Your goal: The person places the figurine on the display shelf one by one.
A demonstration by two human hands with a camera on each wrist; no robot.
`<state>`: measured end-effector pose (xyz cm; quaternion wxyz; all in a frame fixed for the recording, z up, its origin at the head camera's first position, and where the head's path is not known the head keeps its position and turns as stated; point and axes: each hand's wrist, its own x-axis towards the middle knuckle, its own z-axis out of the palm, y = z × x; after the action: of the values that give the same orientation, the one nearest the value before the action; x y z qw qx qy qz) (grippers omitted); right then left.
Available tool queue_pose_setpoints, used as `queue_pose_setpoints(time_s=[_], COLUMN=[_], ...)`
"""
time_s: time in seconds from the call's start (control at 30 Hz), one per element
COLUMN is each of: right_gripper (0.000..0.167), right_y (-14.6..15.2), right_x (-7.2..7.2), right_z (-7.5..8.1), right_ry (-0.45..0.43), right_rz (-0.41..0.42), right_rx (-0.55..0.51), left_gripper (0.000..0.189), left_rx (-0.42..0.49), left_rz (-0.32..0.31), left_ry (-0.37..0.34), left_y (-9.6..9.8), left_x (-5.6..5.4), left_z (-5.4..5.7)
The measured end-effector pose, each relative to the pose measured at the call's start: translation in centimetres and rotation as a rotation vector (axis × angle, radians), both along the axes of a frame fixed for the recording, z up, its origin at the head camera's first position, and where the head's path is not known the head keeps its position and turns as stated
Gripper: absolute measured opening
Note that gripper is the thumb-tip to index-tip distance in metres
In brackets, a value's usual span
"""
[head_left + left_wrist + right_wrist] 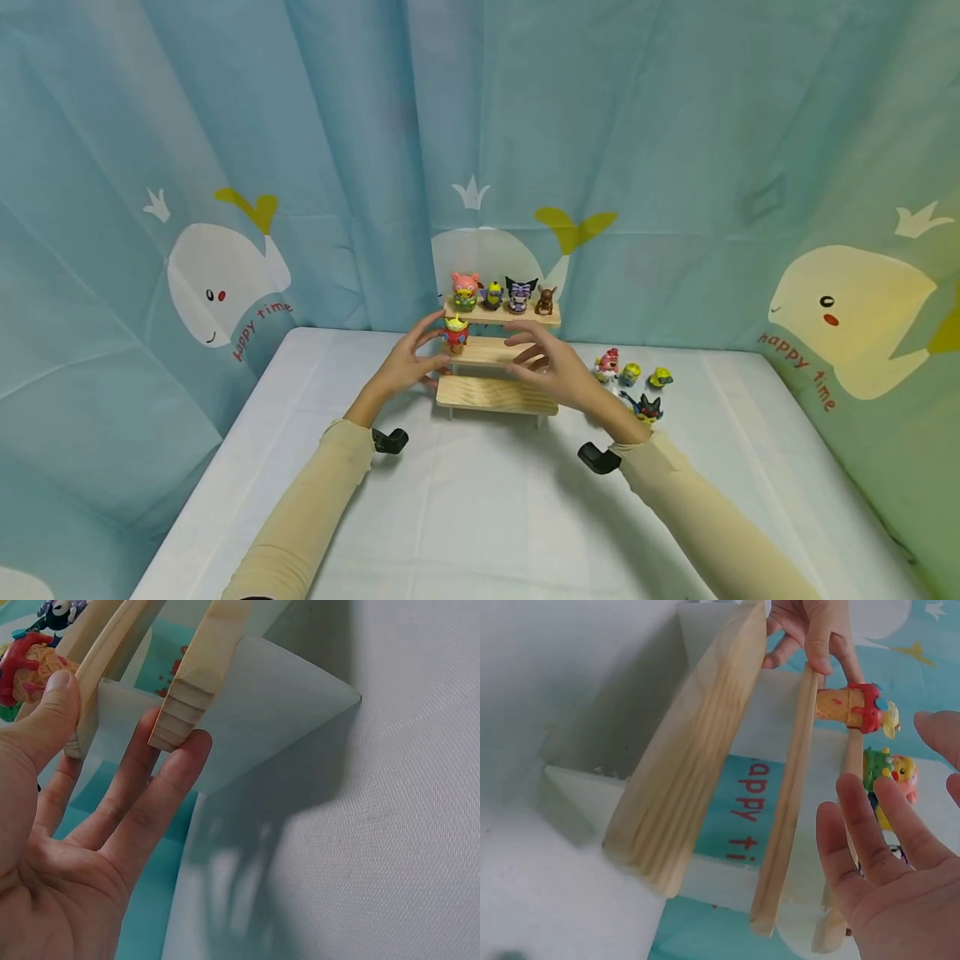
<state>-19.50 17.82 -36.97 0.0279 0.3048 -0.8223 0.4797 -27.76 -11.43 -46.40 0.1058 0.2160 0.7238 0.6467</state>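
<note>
A three-tier wooden display shelf (498, 395) with white side panels stands at the back of the table. My left hand (406, 364) is at its left end, fingers fairly straight, with fingertips (196, 742) against the board ends. Its thumb lies by the middle board, close to a figure in a red top on a waffle-cone base (455, 335). That figure stands upright at the middle board's left end. My right hand (558, 367), fingers spread and loosely bent, hovers in front of the shelf's right side and holds nothing.
On the top board stand a pink-hooded figure (466, 292), a small yellow one (492, 296), a black-eared purple one (521, 295) and a brown one (546, 301). Several more figures (632, 373) are on the white table right of the shelf. A whale-print curtain (360, 167) hangs behind.
</note>
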Motion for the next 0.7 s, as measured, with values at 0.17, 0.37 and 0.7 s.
queue_pose_setpoints(time_s=[0.17, 0.37, 0.7], right_gripper=[0.054, 0.053, 0.053], right_y=[0.3, 0.7, 0.4], right_x=[1.1, 0.6, 1.0], right_z=[0.9, -0.1, 0.6], right_ry=[0.020, 0.028, 0.018], right_rz=[0.000, -0.016, -0.008], right_rx=[0.008, 0.011, -0.007], left_gripper=[0.079, 0.079, 0.079], left_rx=[0.004, 0.011, -0.004], left_rz=[-0.002, -0.006, 0.002], left_ry=[0.004, 0.000, -0.011], left_y=[0.0, 0.1, 0.0], left_x=[-0.1, -0.1, -0.1], left_z=[-0.1, -0.1, 0.0])
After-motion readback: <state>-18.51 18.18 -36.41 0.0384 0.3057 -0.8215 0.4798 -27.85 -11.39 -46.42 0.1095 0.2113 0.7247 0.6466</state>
